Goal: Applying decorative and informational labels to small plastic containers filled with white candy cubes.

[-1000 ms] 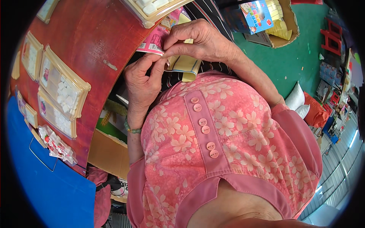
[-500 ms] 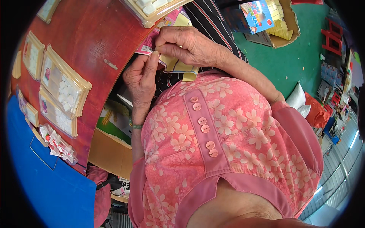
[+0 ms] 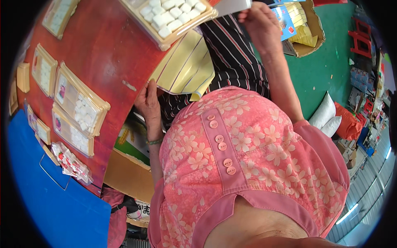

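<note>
My left hand [image 3: 147, 104] grips the lower left corner of a stack of yellow striped sheets [image 3: 186, 68] that lies on my lap over a dark striped cloth [image 3: 235, 62]. My right hand [image 3: 259, 22] is raised to the top of the view, its fingers closed on a flat grey sheet [image 3: 232, 5]. Just left of that hand, a tan tray of small white cubes [image 3: 171, 18] rests at the edge of the red table [image 3: 111, 53]. My pink flowered blouse fills the lower middle of the picture.
Several more tan trays of white cubes [image 3: 78, 109] and a heap of small packets [image 3: 72, 163] lie on the red table beside a blue surface [image 3: 45, 194]. A cardboard box [image 3: 128, 173] stands under the table. On the green floor are an open carton [image 3: 308, 31] and white sacks [image 3: 326, 113].
My hands, together on a small pink packet before, have parted. The right hand rose to the top with a grey sheet; the left dropped to the corner of the yellow sheets.
</note>
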`<state>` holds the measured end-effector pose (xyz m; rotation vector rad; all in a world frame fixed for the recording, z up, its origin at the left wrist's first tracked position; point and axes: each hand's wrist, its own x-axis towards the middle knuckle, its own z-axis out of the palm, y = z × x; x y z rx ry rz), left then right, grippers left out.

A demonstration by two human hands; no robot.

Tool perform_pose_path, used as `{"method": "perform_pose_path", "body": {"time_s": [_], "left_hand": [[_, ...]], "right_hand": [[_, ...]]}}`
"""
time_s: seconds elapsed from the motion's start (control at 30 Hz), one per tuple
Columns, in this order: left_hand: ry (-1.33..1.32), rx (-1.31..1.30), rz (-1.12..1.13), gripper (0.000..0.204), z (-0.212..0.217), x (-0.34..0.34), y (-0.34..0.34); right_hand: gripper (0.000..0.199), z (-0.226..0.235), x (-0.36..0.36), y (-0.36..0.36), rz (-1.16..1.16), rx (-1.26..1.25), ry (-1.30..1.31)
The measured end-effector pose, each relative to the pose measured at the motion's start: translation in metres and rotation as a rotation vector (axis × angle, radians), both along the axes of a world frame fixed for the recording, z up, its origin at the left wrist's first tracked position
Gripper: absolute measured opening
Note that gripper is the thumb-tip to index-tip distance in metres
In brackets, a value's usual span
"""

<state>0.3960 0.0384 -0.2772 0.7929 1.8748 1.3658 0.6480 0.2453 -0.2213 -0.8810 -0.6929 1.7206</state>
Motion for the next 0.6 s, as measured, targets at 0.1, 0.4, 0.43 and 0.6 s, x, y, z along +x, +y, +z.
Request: {"method": "perform_pose_path", "body": {"time_s": [0.1,0.4,0.43,0.6], "left_hand": [[-0.063,-0.124,-0.003,0.031,-0.004,-0.005,0.005],[0.02,-0.179,-0.492,0.03,0.111,0.021,0.022],[0.019,-0.181,-0.484,0.03,0.122,0.031,0.027],[-0.699,-0.18,-0.534,0.034,0.134,0.049,0.068]], "right_hand": [[0.013,-0.018,0.075,0.025,-0.068,0.211,-0.039],[0.008,0.091,0.053,-0.035,0.151,0.504,-0.727],[0.006,0.093,0.043,-0.039,0.245,0.559,-0.791],[0.01,0.093,-0.003,-0.059,0.403,1.058,-0.899]]}}
